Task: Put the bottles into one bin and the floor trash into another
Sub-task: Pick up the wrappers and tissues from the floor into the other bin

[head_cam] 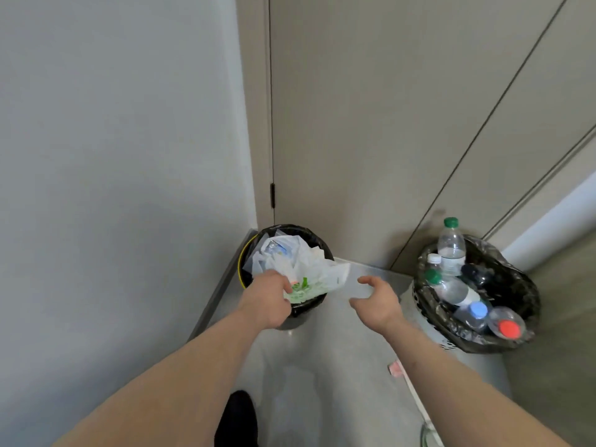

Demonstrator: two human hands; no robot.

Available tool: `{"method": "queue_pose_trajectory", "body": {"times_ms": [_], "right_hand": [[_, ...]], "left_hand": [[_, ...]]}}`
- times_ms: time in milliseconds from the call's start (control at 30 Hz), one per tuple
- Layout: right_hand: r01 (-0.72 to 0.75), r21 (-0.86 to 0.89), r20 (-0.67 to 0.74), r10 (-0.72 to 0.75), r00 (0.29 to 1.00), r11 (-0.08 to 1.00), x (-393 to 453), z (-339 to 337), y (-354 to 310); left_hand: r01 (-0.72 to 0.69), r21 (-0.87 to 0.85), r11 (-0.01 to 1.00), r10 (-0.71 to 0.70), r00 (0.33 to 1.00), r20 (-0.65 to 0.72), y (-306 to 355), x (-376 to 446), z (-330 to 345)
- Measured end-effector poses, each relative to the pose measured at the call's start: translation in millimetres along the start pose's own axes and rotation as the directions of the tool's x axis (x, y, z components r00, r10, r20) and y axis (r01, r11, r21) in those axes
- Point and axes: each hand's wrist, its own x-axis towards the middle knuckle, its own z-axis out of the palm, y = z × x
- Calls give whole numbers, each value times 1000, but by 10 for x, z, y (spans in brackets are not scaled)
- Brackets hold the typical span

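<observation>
Over the left bin (250, 253), your left hand (269, 298) presses white trash (303, 266) down, grip hidden; your right hand (375, 298) hovers loose and empty.

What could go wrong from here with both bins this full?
The white plastic bag under the left hand overhangs the left bin rim and could slide out. The green-capped bottle stands tall in the heaped right bin and may topple. The pink scrap on the floor could be missed.
</observation>
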Motion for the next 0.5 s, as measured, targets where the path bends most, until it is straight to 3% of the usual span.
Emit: {"method": "queue_pose_trajectory", "body": {"times_ms": [133,267,367,500], "right_hand": [[-105,-30,168,109,980,994,-150,-472,636],[-214,-165,141,238,961,963,-529,-762,1595],[-362,-219,116,393,912,906,-783,-882,2343],[-477,-254,87,511,855,842,-978,-923,3092]], "left_hand": [[-220,26,975,219,975,26,640,-23,180],[-377,92,922,360,920,155,1188,-114,609],[-454,218,864,370,866,336,1392,-212,1061],[-524,336,783,284,781,556,1523,-279,1684]]}}
